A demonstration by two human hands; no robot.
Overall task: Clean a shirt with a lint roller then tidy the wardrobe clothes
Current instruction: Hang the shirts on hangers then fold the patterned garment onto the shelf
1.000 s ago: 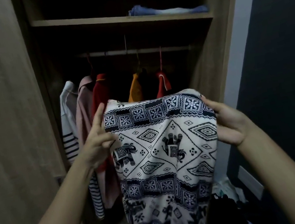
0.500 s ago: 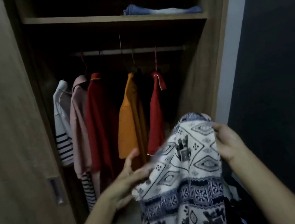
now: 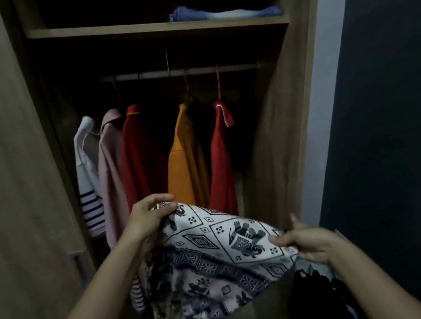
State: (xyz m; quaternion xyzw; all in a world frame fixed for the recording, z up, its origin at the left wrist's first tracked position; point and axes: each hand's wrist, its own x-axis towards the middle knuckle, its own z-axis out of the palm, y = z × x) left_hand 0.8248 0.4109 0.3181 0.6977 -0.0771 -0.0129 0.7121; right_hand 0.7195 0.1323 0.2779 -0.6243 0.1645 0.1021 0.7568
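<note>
Okay, so I reckon I'm mid-fold on the white-and-navy elephant-print cloth garment [image 3: 218,244]. It's held out almost flat in front of the open wooden wardrobe [image 3: 276,176], just below the hanging orange shirt [image 3: 185,163] and its neighbours. My left hand [image 3: 148,218] has its fingers curled over the far corner. My right hand [image 3: 306,245] pinches the near right edge, thumb on top. To do this well, I'd put both grips at matching corners and pull the cloth taut so the halves meet cleanly. The lower part sags in bunches, so I'd shake that loose first. After that it could probably go beside the folded blue cloth [image 3: 224,13] on the wooden shelf [image 3: 126,31].
</note>
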